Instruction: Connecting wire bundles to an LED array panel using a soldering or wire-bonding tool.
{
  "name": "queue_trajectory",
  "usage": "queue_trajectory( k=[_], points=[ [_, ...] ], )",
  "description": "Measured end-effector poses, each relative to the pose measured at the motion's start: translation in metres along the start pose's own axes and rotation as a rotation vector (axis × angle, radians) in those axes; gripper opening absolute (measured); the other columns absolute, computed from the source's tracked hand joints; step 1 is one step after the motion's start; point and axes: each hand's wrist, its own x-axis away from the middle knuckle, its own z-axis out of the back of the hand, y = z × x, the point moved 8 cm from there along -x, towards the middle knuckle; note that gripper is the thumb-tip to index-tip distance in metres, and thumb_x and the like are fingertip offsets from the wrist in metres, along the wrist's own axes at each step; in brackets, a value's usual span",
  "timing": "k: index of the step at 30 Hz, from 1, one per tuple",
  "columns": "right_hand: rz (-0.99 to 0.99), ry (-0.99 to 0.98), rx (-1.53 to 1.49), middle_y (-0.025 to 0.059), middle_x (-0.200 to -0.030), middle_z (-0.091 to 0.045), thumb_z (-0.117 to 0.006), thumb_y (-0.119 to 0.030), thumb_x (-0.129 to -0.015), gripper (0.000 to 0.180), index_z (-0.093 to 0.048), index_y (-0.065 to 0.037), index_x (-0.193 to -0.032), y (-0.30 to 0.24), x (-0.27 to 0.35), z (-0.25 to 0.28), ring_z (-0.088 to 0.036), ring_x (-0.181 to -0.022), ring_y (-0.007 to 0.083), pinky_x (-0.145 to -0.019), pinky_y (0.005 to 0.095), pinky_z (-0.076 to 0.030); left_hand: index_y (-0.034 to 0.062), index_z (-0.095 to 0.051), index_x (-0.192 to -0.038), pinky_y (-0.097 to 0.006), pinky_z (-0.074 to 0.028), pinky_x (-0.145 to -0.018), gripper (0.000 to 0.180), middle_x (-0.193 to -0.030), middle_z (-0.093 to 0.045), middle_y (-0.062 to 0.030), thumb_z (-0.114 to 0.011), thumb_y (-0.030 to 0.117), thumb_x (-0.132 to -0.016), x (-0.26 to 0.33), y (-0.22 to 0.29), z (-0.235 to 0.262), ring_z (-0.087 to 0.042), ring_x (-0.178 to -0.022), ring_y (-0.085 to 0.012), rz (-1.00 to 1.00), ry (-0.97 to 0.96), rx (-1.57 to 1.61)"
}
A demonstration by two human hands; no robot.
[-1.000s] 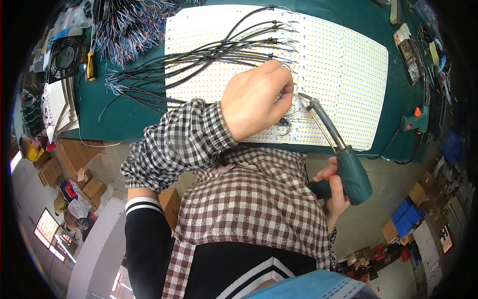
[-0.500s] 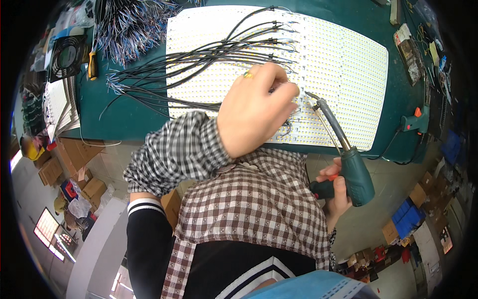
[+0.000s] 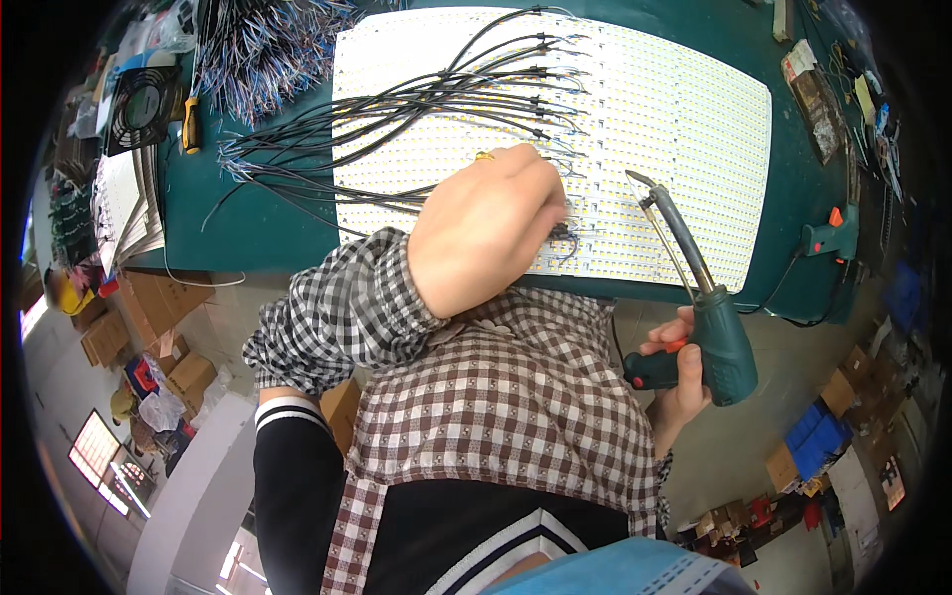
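Note:
My right hand [image 3: 682, 382] grips a green soldering gun [image 3: 725, 342] with a red trigger, below the table's near edge. Its bent tip and thin solder feed tube point up over a white LED board [image 3: 714, 159] covered in rows of small yellowish chips. Over the board's near part is my left hand [image 3: 491, 228], its fingers curled closed and slightly blurred; whatever they pinch is hidden. Black cables [image 3: 397, 124] cross the left half of the board, their thin wire ends along its middle strip. Some cables pass under my left hand.
The board lies on a green table [image 3: 268, 223]. A bundle of loose wires [image 3: 268, 59], a yellow-handled screwdriver [image 3: 190, 126] and a black fan [image 3: 142, 109] are at the left. A green glue gun [image 3: 831, 235] lies at the right, cardboard boxes [image 3: 188, 382] on the floor.
My left hand has moved left and nearer to me, away from the iron's tip. The soldering gun has shifted slightly right, its tip farther from the wire ends.

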Motion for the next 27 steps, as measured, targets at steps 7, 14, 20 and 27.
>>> queue_trajectory(
  k=[7,14,20,27],
  points=[
    [0.028,0.008,-0.021,0.0141,-0.083,-0.060,-0.060,-0.017,-0.083,0.042,-0.051,0.013,-0.111,0.002,0.002,0.007,-0.062,-0.073,0.0226,-0.060,0.0313,-0.055,0.0020,-0.057,-0.085,-0.031,-0.045,-0.059,0.009,-0.076,-0.055,-0.0091,-0.062,0.003,-0.078,-0.005,0.000,0.002,-0.055,-0.065,-0.0235,-0.062,0.171,0.065],
    [0.024,0.016,0.006,0.0157,-0.089,-0.062,-0.061,-0.019,-0.082,0.045,-0.050,0.012,-0.113,0.002,0.005,0.008,-0.063,-0.080,0.0260,-0.059,0.0315,-0.055,0.0021,-0.062,-0.082,-0.024,-0.043,-0.056,0.009,-0.073,-0.055,-0.0055,-0.067,0.004,-0.075,-0.014,-0.018,-0.004,-0.054,-0.063,-0.0142,0.054,0.091,0.157],
    [-0.021,-0.021,0.006,0.0161,-0.092,-0.062,-0.061,-0.020,-0.083,0.047,-0.050,0.011,-0.115,0.006,0.010,0.002,-0.064,-0.082,0.0268,-0.059,0.0318,-0.055,0.0030,-0.061,-0.081,-0.025,-0.045,-0.055,0.009,-0.074,-0.057,-0.0062,-0.065,0.007,-0.074,-0.015,-0.017,-0.008,-0.057,-0.062,-0.0149,0.122,0.105,0.163],
    [-0.086,-0.123,0.101,0.0144,-0.091,-0.058,-0.053,-0.024,-0.089,0.042,-0.048,0.009,-0.116,0.005,0.016,-0.003,-0.060,-0.085,0.0241,-0.064,0.0317,-0.054,0.0029,-0.058,-0.077,-0.029,-0.047,-0.055,0.007,-0.072,-0.056,-0.0077,-0.062,0.006,-0.073,-0.016,-0.010,-0.012,-0.059,-0.060,-0.0185,0.070,0.128,0.048]
  ],
)
